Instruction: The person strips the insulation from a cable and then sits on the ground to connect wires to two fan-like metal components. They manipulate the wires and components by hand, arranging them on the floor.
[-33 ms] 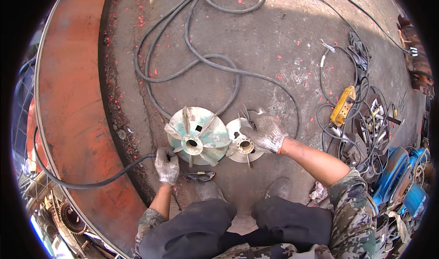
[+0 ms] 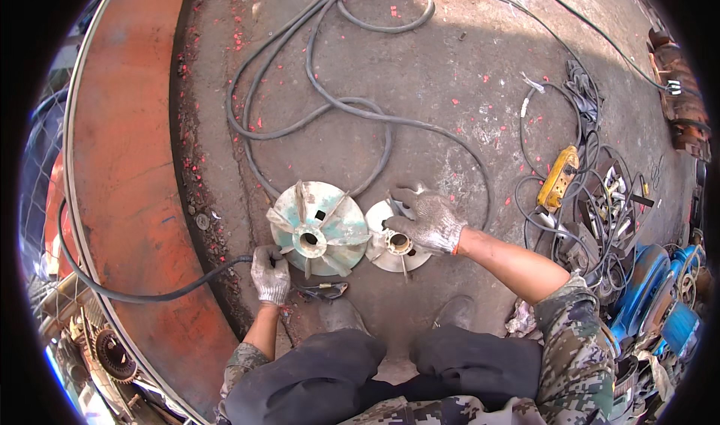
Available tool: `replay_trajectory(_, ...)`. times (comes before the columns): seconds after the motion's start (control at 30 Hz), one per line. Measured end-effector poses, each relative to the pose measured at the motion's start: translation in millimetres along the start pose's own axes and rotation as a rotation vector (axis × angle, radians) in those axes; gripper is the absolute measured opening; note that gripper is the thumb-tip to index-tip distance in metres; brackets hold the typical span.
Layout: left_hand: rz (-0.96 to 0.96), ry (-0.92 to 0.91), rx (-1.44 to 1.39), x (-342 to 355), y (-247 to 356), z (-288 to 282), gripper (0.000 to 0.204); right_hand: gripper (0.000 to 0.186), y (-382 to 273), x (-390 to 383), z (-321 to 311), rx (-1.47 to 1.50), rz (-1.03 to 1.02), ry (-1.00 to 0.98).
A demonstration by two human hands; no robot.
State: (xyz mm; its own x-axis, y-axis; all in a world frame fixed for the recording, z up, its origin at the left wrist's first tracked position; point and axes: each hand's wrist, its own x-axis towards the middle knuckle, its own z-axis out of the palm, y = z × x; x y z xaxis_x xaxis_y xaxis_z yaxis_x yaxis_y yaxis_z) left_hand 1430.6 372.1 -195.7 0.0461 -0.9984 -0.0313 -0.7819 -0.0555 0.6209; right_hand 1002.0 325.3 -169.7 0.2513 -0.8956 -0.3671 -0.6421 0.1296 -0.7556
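Note:
Both my hands wear pale knitted gloves with darkened fingers. My left hand [image 2: 270, 276] is closed around the end of a thick black cable [image 2: 180, 295], just left of the larger fan impeller [image 2: 343, 232]. That impeller is a round, worn white-and-green disc with raised blades and a central bore; it lies flat. Touching or nearly touching its right side is a smaller whitish impeller [image 2: 382, 260]. Over its upper right part lies my right hand [image 2: 429, 219], thumb and fingers apart; the hand hides part of the rim. A small dark clamp-like tool [image 2: 324, 290] lies below the larger impeller.
A curved rusty-orange steel plate [image 2: 124, 163] runs along the left. Grey cable loops [image 2: 315, 73] cross the floor ahead. At right are a yellow power strip [image 2: 559, 179], tangled wires, a box of metal pieces [image 2: 611, 208] and blue machine parts [image 2: 643, 286]. My boots [image 2: 455, 312] stand close by.
My right hand has shifted slightly left, its thumb and fingers spreading wider over the smaller impeller. My left hand keeps its hold on the cable. The whole view has shifted slightly.

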Motion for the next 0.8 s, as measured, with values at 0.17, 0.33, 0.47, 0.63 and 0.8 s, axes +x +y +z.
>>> replay_trajectory(0.17, -0.104, -0.011, 0.256, -48.8, -28.8, -44.6, 0.008, 0.060, -2.0, 4.1, -14.7, -0.383, -0.156, 0.022)
replay_trajectory(0.33, -0.304, -0.392, 0.550, -33.5, 49.1, -56.4, 0.038, 0.044, 68.7, -1.7, -52.2, -0.698, 0.039, 0.545)
replay_trajectory(0.47, -0.172, -0.824, 0.927, -7.8, 96.1, -60.4, 0.065, 0.020, 120.2, -8.6, -66.2, -0.396, 0.138, 0.390)
replay_trajectory(0.63, -0.173, -0.955, 1.059, 0.4, 79.3, -70.7, 0.061, 0.024, 78.3, -29.8, -72.5, -0.157, 0.010, 0.143)
replay_trajectory(0.8, 0.150, -0.557, 0.331, 31.8, 135.5, -33.3, 0.038, 0.025, 70.1, -37.1, -57.7, -0.273, -0.191, 0.087)
